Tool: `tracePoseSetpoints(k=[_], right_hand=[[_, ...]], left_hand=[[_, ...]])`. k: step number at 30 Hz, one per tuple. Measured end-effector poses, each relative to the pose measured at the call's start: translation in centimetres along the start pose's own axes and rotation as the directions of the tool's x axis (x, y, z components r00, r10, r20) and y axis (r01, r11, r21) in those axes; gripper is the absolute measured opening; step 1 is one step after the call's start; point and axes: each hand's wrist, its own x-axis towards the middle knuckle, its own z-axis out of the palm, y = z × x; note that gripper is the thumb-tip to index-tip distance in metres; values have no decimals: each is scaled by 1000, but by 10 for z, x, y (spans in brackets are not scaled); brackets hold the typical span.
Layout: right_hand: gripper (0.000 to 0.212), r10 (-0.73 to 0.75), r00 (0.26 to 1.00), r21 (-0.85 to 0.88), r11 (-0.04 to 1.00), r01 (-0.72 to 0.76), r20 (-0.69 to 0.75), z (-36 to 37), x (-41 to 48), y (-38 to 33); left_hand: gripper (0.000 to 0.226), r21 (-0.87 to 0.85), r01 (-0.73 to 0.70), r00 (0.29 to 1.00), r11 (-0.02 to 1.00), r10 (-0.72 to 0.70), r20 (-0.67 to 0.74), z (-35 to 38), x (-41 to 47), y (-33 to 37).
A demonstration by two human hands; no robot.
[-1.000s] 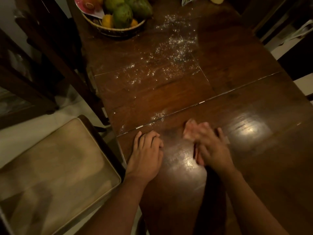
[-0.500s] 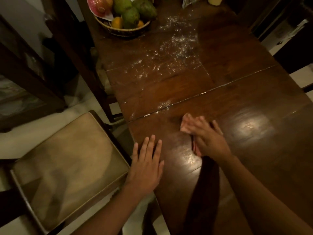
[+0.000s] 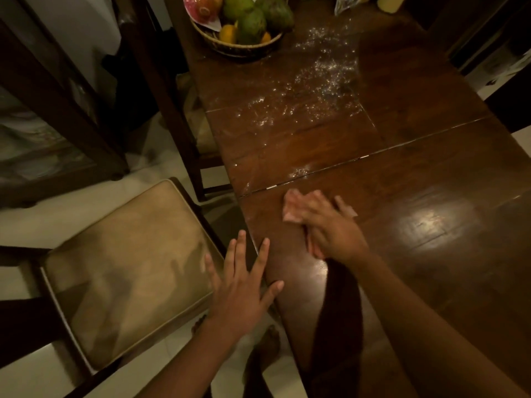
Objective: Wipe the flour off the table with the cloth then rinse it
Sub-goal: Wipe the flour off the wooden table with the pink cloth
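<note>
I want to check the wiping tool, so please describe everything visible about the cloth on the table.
The cloth is small, pale pink, soft-looking and crumpled. It lies flat on the dark wooden table, just on the near side of the seam across it. The right hand presses down on it, palm over most of it, so only its left part and small bits beside the fingers show. Wetness cannot be judged.

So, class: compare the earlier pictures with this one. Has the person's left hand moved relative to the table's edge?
Yes. The left hand has slid off the table toward the chair; only its thumb side now overlaps the table's left edge.
</note>
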Motion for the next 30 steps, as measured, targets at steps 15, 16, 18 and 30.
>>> tracePoseSetpoints(k=[15, 16, 18, 30], right_hand=[[75, -281, 932, -26, 955, 295, 229, -23, 50, -31], [71, -262, 941, -28, 961, 274, 216, -29, 44, -13], [64, -27, 997, 12, 1000, 26, 73, -36, 38, 20], [61, -256, 950, 5, 966, 260, 179, -11, 107, -98]], left_hand=[[87, 54, 42, 987, 998, -50, 155, -7, 13, 2], [88, 45, 35, 987, 998, -42, 154, -9, 14, 2], [85, 53, 15, 994, 998, -21, 110, -12, 15, 4], [89, -160, -10, 980, 987, 42, 194, -20, 14, 3]])
